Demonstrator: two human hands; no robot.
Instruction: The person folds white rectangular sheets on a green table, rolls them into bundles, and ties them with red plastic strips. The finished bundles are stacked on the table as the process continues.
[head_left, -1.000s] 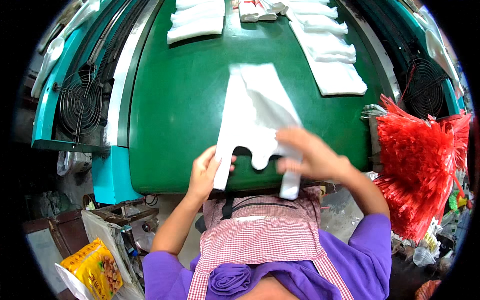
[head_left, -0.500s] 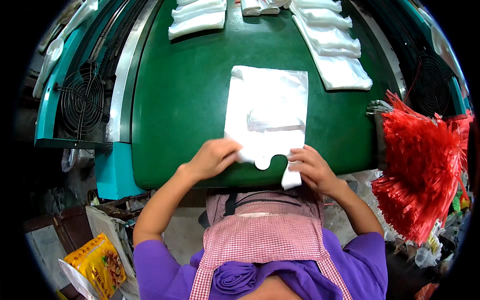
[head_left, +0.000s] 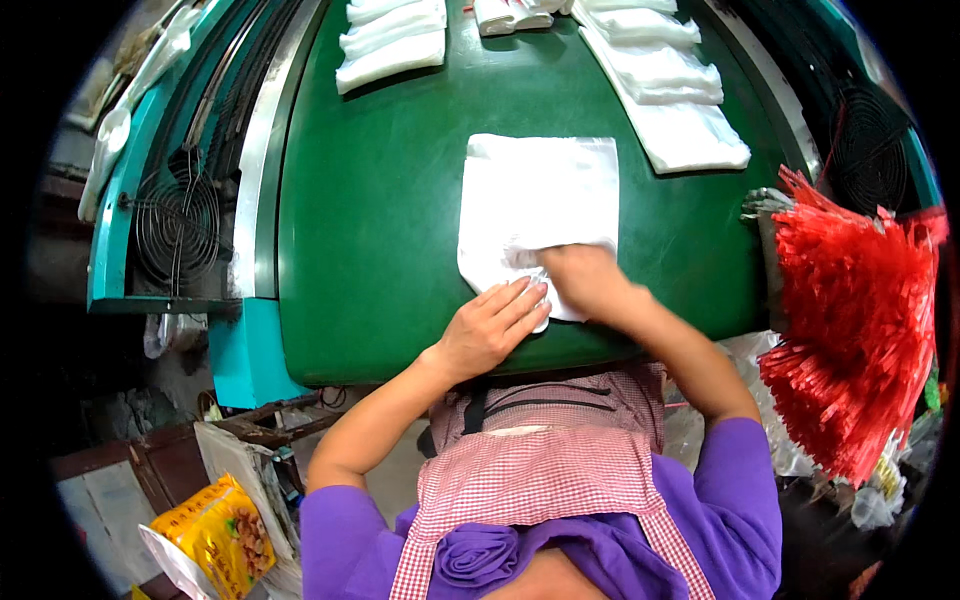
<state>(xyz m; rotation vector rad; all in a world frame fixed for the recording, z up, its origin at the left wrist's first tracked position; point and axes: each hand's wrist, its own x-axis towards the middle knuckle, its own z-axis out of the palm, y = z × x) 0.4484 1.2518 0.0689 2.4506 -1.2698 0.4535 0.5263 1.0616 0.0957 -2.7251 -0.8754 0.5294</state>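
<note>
A stack of white plastic bags [head_left: 540, 190] lies flat before me on the green table surface [head_left: 370, 230], its lower part folded inward and creased. My left hand [head_left: 492, 322] rests open at the near edge, fingers stretched out and pressing on the plastic. A rounded white tab shows under those fingertips. Close beside it, my right hand [head_left: 588, 282] is curled over the near right part of the bags, its fingers bent into the folded plastic. That hand is somewhat blurred, and its fingertips are partly hidden.
Folded white bags [head_left: 392, 45] lie at the far left, and an overlapping row [head_left: 665, 85] at the far right. Red plastic strips [head_left: 845, 335] hang in a bundle by the right edge. Guarded fans [head_left: 178, 235] flank the table. A yellow package [head_left: 220, 540] stands low on the left.
My right hand has moved left and away from me onto the bags, and the strap hanging near it is no longer visible. My left hand has shifted right and flattened on the near edge.
</note>
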